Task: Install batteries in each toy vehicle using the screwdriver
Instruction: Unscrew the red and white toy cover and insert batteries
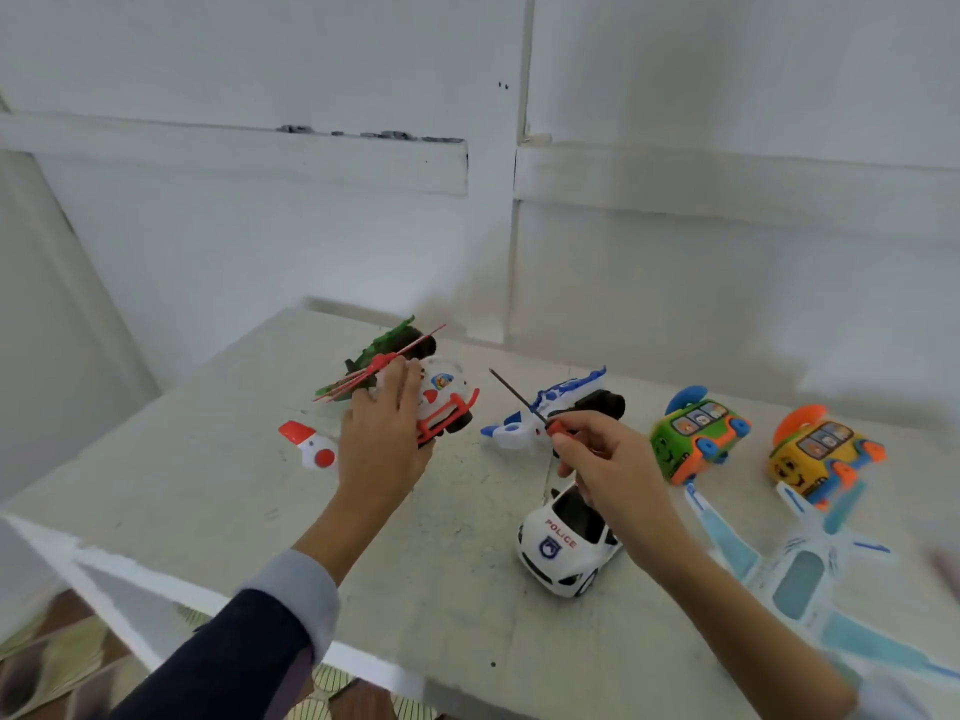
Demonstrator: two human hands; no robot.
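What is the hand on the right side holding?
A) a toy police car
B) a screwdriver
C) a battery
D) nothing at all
B: the right hand pinches the red handle of the screwdriver, whose thin dark shaft points up and to the left, above the white police car on the table.

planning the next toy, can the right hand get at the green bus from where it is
Probably yes. The right hand holds the screwdriver just left of the green bus, with bare table between them, though its fingers are occupied.
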